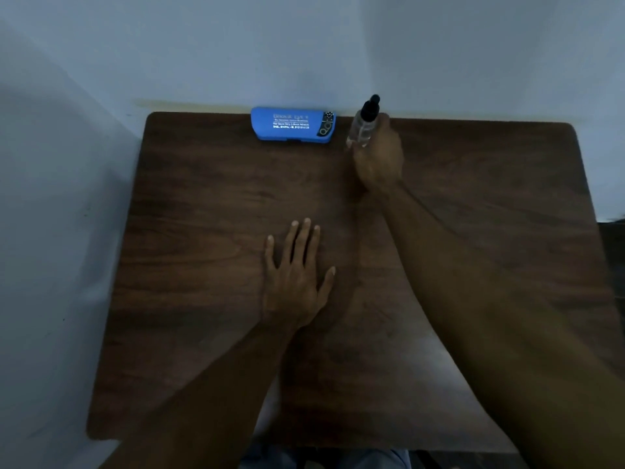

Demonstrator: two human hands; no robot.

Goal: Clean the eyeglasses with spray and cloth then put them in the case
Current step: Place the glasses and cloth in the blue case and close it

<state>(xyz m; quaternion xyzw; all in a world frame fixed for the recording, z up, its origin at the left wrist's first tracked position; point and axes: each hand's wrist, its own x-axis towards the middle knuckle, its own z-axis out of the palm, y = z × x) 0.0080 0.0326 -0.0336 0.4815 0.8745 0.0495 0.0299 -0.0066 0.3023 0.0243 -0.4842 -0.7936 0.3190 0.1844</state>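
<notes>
A clear spray bottle with a black nozzle stands at the table's far edge, and my right hand is wrapped around its body. Just left of it lies a closed blue eyeglass case with white print on its lid. My left hand rests flat on the middle of the table with its fingers spread and holds nothing. No eyeglasses and no cloth show in this view.
The dark wooden table stands against a pale wall, with a second wall close on the left. A dark object shows past the table's right edge. My lap is just below the near edge.
</notes>
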